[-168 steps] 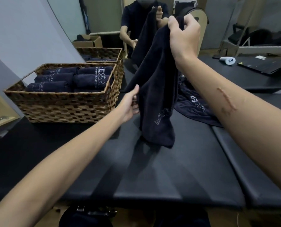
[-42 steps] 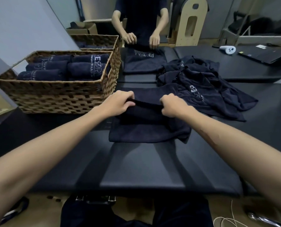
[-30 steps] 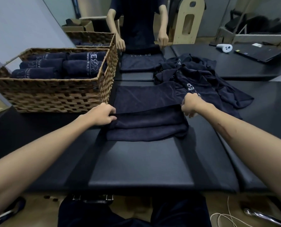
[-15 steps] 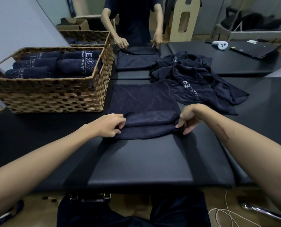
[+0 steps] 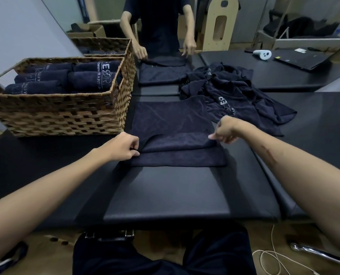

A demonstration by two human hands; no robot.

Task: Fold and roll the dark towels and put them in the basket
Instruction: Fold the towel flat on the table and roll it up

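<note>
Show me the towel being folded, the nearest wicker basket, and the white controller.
towel being folded (image 5: pixel 171 118): head view, on its flat upper panel.
nearest wicker basket (image 5: pixel 66 116): head view, on its woven front wall.
white controller (image 5: pixel 262 54): head view, on its body.

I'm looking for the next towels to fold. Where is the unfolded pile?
In the head view, the pile lies crumpled on the black table, right of centre, just beyond the right hand and beside the flat towel.
</note>
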